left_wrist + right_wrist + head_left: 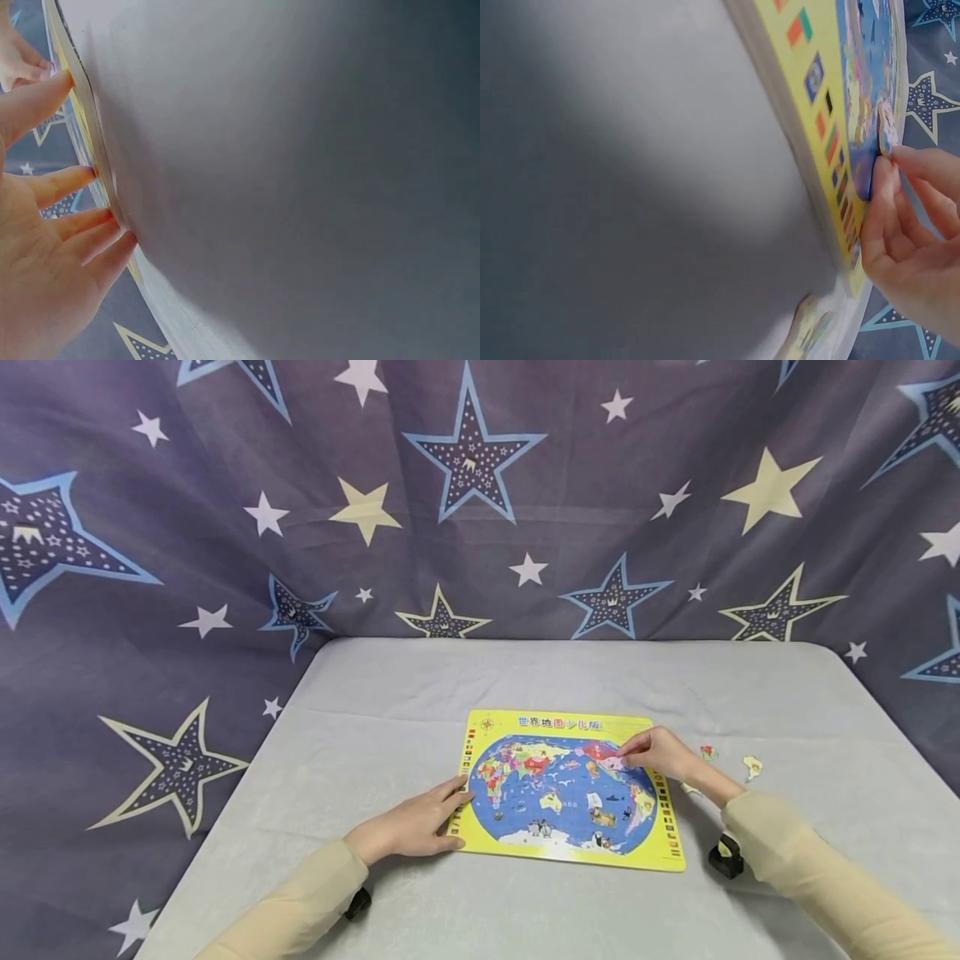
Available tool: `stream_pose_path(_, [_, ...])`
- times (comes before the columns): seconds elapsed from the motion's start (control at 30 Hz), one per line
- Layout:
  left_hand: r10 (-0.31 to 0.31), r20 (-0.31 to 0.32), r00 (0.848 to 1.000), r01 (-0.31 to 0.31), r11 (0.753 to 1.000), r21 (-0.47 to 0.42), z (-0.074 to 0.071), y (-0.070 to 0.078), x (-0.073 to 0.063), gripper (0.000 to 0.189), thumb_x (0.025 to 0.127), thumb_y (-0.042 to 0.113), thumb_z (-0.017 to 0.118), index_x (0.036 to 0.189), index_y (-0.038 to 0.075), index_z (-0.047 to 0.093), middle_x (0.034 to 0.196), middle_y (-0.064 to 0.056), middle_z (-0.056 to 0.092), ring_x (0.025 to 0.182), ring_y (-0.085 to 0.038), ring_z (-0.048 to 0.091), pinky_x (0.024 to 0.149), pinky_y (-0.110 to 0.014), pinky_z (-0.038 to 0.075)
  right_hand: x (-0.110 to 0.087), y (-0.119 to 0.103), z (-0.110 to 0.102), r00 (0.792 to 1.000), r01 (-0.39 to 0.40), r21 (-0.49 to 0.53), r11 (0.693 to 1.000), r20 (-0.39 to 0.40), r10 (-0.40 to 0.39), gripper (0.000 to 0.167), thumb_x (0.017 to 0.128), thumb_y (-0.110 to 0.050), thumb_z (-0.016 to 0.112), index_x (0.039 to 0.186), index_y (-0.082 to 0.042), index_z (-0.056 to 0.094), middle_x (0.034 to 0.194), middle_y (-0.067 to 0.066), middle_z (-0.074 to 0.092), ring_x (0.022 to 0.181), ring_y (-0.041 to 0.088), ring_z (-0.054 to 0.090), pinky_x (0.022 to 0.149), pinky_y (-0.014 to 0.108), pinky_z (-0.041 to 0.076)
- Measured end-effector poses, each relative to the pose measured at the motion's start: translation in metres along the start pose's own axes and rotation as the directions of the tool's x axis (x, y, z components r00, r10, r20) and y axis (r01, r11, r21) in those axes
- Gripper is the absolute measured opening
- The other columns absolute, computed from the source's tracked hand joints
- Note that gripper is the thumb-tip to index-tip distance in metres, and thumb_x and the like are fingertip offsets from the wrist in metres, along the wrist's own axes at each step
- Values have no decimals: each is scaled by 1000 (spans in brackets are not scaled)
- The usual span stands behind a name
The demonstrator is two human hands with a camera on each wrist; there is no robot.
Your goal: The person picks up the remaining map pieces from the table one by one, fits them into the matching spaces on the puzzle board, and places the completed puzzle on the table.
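A flat world map puzzle board (663,860) with a yellow flag-printed border and blue oceans lies on the table. At its left edge my left hand (416,822) rests, fingers spread; in the left wrist view its fingertips (103,216) touch the board's side. Over the board's upper right, my right hand (663,753) pinches a small pink and white puzzle piece (887,127) between thumb and fingers. The piece is tilted close over the map, partly covered by the fingertips. Coloured land pieces and animal pictures show across the map.
Right of the board lie loose puzzle pieces: a red and green one (708,752), a pale yellow one (752,767), and another (801,330) partly hidden by my forearm in the head view. Grey cloth (360,718) covers the table; a star-patterned curtain (555,485) hangs behind.
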State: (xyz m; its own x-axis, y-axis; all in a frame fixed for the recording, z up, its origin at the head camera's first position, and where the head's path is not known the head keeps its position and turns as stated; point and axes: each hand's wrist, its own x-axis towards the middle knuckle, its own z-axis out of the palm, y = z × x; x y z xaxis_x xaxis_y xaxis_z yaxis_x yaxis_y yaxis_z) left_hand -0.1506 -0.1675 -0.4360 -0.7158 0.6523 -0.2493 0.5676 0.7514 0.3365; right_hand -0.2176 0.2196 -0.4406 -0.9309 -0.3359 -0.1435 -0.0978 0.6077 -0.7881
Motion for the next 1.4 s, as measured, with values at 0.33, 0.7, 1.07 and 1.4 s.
stream_pose_path(0.33, [0, -1, 1000, 0, 1000, -14, 1, 0, -1, 68, 84, 40, 56, 137, 6, 32, 146, -13, 14, 131, -27, 20, 102, -41, 29, 0, -1, 7, 999, 0, -1, 1000, -42, 0, 13, 79, -2, 61, 88, 6, 68, 80, 15, 66, 62, 16, 60, 56, 26, 50])
stream_pose_path(0.7, [-1, -4, 1000, 1, 1000, -2, 2, -2, 0, 68, 84, 42, 55, 138, 7, 31, 146, -12, 14, 132, -27, 20, 102, -40, 28, 1, -4, 11, 997, 20, -44, 999, -76, -24, 11, 77, -2, 64, 84, 5, 68, 75, 13, 66, 59, 14, 58, 52, 25, 48])
stream_pose_path(1.07, [-11, 0, 1000, 11, 1000, -3, 3, -2, -1, 69, 84, 42, 55, 138, 7, 31, 146, -12, 14, 132, -26, 20, 102, -40, 29, 0, -1, 13, 996, 54, -82, 995, -63, -60, 10, 77, -5, 66, 83, 2, 69, 73, 8, 65, 58, 13, 56, 51, 24, 46])
stream_pose_path(1.4, [-16, 0, 1000, 16, 1000, -7, 2, -2, -1, 69, 84, 43, 55, 138, 8, 31, 146, -11, 14, 132, -26, 20, 102, -41, 29, 0, 0, 13, 994, 79, -111, 991, -64, -86, 9, 77, -6, 67, 82, 0, 70, 74, 6, 65, 59, 13, 55, 51, 22, 43])
